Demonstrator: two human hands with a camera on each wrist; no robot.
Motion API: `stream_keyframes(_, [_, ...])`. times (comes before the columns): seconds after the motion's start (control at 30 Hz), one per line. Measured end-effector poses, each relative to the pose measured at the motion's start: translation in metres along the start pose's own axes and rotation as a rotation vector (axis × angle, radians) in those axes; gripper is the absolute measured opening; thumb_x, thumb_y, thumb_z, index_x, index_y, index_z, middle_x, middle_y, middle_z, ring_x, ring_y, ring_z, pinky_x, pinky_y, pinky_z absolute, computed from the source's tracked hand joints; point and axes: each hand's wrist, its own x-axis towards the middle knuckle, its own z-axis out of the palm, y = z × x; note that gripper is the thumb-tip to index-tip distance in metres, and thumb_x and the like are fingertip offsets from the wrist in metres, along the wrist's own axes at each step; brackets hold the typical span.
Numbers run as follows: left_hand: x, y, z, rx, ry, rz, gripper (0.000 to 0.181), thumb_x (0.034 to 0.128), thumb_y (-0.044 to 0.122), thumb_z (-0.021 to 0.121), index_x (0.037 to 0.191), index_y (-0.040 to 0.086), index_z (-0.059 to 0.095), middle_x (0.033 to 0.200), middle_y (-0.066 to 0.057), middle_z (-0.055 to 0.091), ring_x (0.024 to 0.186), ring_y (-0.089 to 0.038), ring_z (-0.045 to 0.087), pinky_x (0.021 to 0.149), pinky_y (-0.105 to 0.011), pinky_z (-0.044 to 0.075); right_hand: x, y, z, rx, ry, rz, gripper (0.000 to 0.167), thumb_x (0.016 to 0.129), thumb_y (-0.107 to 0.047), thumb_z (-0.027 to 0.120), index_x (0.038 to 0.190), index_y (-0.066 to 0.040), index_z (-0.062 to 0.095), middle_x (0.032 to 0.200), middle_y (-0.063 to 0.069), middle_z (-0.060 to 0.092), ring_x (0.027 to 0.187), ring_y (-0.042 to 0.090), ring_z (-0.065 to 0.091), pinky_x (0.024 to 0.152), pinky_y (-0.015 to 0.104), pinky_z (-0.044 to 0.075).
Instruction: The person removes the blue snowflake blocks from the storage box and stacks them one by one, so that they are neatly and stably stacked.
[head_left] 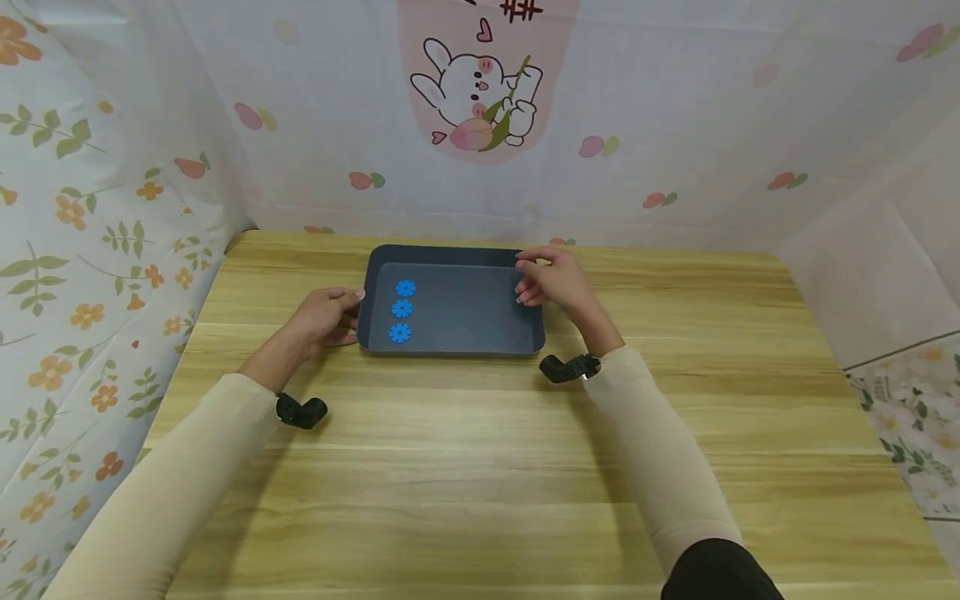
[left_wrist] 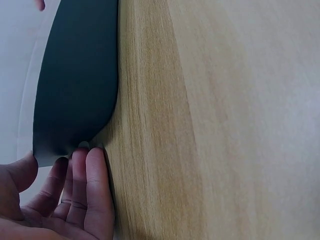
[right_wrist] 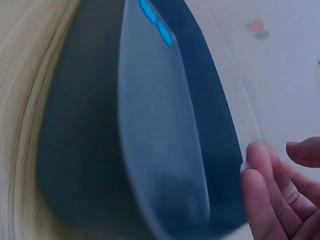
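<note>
A dark grey rectangular tray (head_left: 480,308) lies on the wooden table. Along its left end sit three blue notched discs in a column: a far one (head_left: 405,288), a middle one (head_left: 402,308) and a near one (head_left: 400,333). My left hand (head_left: 326,317) holds the tray's left end, thumb at the rim and fingertips low against the outer wall (left_wrist: 75,75). At the right end, my right hand (head_left: 553,279) hovers by the far corner with bent fingers. In the right wrist view its fingertips (right_wrist: 255,182) are close beside the rim, the thumb apart; contact is unclear.
The wooden table (head_left: 465,467) extends in front of the tray and to both sides. Behind it hangs a white printed cloth (head_left: 300,108), and a floral cloth (head_left: 90,275) covers the left side. A black wrist camera (head_left: 302,412) juts from the left wrist, another (head_left: 568,368) from the right.
</note>
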Motion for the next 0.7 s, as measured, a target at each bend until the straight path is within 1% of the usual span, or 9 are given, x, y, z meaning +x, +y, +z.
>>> stream_keyframes(0.07, [0.0, 0.0, 0.0, -0.001, 0.002, -0.002, 0.053, 0.1036, 0.042, 0.043, 0.141, 0.004, 0.046, 0.102, -0.006, 0.053, 0.084, -0.013, 0.056, 0.076, -0.027, 0.056, 0.002, -0.003, 0.007, 0.007, -0.023, -0.004, 0.034, 0.099, -0.017, 0.058, 0.129, -0.001, 0.059, 0.067, 0.009, 0.067, 0.055, 0.02, 0.067, 0.065, 0.046, 0.059])
stream_keyframes(0.17, [0.001, -0.001, 0.0, -0.001, 0.003, -0.002, 0.053, 0.1037, 0.041, 0.043, 0.141, 0.004, 0.046, 0.102, -0.006, 0.054, 0.084, -0.013, 0.056, 0.076, -0.027, 0.056, 0.006, -0.006, 0.018, 0.002, -0.042, -0.017, 0.032, 0.099, -0.015, 0.057, 0.128, -0.002, 0.06, 0.068, 0.01, 0.067, 0.056, 0.021, 0.068, 0.067, 0.047, 0.058])
stream_keyframes(0.3, [0.001, -0.001, -0.001, 0.001, 0.006, 0.001, 0.053, 0.1037, 0.041, 0.043, 0.142, 0.005, 0.046, 0.101, -0.006, 0.054, 0.084, -0.013, 0.056, 0.076, -0.027, 0.056, 0.011, -0.007, 0.032, -0.013, -0.072, -0.034, 0.032, 0.098, -0.015, 0.057, 0.128, -0.002, 0.06, 0.069, 0.011, 0.067, 0.058, 0.022, 0.068, 0.069, 0.049, 0.058])
stream_keyframes(0.37, [0.002, -0.002, -0.001, 0.003, 0.007, 0.002, 0.053, 0.1036, 0.042, 0.043, 0.142, 0.005, 0.046, 0.1, -0.006, 0.054, 0.084, -0.013, 0.056, 0.076, -0.027, 0.056, 0.012, -0.008, 0.039, -0.023, -0.088, -0.035, 0.032, 0.099, -0.015, 0.057, 0.128, -0.002, 0.06, 0.07, 0.011, 0.067, 0.06, 0.025, 0.068, 0.07, 0.049, 0.058])
stream_keyframes(0.53, [0.002, -0.002, -0.001, -0.002, 0.003, -0.002, 0.053, 0.1037, 0.041, 0.043, 0.142, 0.005, 0.046, 0.1, -0.006, 0.054, 0.084, -0.013, 0.056, 0.077, -0.028, 0.056, 0.015, -0.008, 0.054, -0.053, -0.144, -0.045, 0.035, 0.099, -0.017, 0.058, 0.13, -0.002, 0.059, 0.072, 0.011, 0.069, 0.066, 0.031, 0.07, 0.069, 0.046, 0.059])
stream_keyframes(0.7, [0.004, -0.002, -0.001, -0.014, -0.001, -0.005, 0.052, 0.104, 0.04, 0.043, 0.143, 0.005, 0.046, 0.099, -0.005, 0.055, 0.084, -0.013, 0.056, 0.077, -0.028, 0.056, 0.015, -0.01, 0.069, -0.084, -0.2, -0.058, 0.036, 0.098, -0.018, 0.06, 0.131, -0.004, 0.059, 0.072, 0.011, 0.069, 0.064, 0.028, 0.069, 0.068, 0.045, 0.059])
